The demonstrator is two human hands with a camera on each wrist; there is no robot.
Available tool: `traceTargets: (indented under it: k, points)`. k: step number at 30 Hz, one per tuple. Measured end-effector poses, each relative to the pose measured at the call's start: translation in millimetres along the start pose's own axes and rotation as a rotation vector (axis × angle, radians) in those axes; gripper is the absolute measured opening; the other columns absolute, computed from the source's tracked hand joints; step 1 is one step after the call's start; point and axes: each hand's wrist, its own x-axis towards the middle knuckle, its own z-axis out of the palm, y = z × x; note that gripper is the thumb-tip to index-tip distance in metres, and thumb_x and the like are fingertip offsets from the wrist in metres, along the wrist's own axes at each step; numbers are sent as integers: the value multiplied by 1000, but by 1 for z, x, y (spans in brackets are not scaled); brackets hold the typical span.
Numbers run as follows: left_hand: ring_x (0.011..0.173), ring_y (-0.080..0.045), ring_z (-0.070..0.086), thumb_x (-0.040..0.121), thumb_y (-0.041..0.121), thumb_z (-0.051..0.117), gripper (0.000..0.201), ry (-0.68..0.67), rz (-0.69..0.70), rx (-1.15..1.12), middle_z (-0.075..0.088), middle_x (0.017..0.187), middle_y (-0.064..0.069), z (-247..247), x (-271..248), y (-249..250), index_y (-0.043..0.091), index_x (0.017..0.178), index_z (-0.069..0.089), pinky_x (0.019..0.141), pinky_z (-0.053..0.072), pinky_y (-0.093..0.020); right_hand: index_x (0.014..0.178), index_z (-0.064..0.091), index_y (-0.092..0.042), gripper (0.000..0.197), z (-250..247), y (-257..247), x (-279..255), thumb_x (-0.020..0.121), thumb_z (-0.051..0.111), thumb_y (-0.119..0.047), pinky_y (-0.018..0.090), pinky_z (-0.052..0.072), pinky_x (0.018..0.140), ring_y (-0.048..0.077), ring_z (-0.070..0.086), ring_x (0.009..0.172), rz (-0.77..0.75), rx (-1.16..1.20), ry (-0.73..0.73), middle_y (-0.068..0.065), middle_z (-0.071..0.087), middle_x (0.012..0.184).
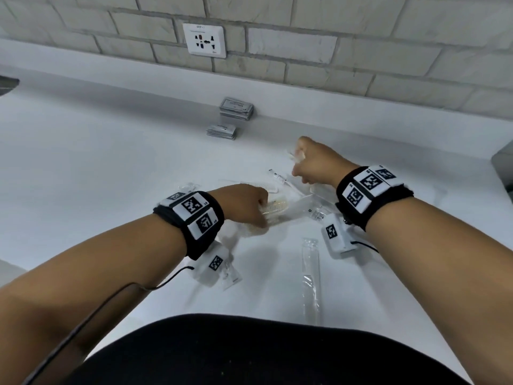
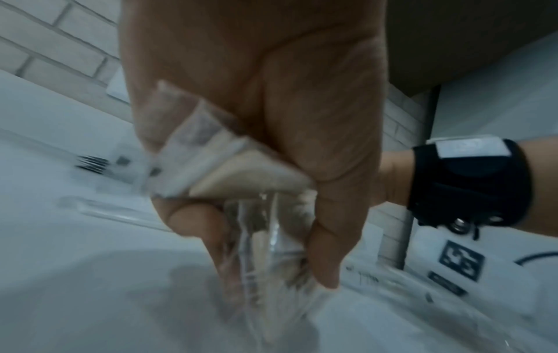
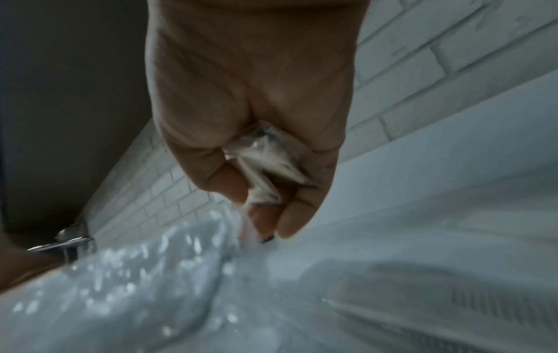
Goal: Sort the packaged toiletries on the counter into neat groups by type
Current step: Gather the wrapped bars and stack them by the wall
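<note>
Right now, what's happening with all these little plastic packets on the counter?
A person is sorting wrapped toiletries on a white counter. The left hand grips clear packets, one holding a comb. The right hand pinches a small crumpled packet. Two neat stacks of grey sachets already sit near the wall, while loose packets, including a long clear sleeve, still lie scattered.

Print on the grey sachets (image 1: pixel 236 107) and wall socket (image 1: pixel 204 40) is too blurred to read.

Both forearms reach forward, left grip (image 1: pixel 247 208) and right grip (image 1: pixel 311 162) curled tight, knuckles up.
</note>
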Motion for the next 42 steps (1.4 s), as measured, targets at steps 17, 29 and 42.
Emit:
traceTargets:
  k: [17,29,42]
  points:
    - [62,-8,52,81,39,70,26,-26,-88,-160,65,85,4,-6,-31,-20,21,92,53,53,39,-20,125,53,-14,56,51,-9,-38,78,76,-35,38,50,89,22,60,101,18,-568,-251,4,61,120]
    - [92,-21,61,73,55,72,53,-70,-14,-1,66,99,-2,11,-19,1,10,103,65,71,44,-28,133,37,-24,52,27,-1,-73,85,49,-7,30,47,64,21,59,84,169,59,69,7,57,113]
    - [62,-21,52,84,23,61,17,73,83,-493,58,83,-9,-11,-17,6,9,89,53,51,40,-25,101,60,-21,36,18,-15,-117,82,51,9,25,42,51,28,59,67,264,863,196,13,62,89]
